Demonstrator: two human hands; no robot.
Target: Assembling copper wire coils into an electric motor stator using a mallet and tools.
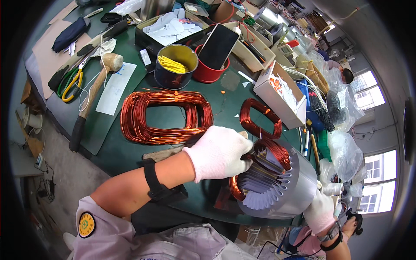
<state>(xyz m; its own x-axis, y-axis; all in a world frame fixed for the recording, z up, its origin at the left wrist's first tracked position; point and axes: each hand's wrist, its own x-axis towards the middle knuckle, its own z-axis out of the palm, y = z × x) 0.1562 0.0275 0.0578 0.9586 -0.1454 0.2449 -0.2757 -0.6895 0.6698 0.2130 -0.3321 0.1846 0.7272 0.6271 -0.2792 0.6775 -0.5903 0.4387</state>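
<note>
A grey cylindrical motor stator (299, 177) lies on its side at front right, its slotted end facing left. White paper slot liners (266, 190) fringe the opening. A copper wire coil (279, 151) loops out of the upper slots; more copper wire (236, 188) shows at the lower left. My left hand (221, 154), in a white glove, reaches to the opening with its fingers pinched together beside the coil; what lies between them is hidden. My right hand (320, 212), also gloved, grips the stator's right edge, its fingers partly hidden.
A large bundle of copper coils (130, 117) and a smaller coil (247, 112) lie on the green table. Behind stand a tin of yellow strips (173, 80), a red tin (210, 77) bearing a phone, and a white box (281, 97). A mallet (97, 82) and scissors (71, 86) lie left.
</note>
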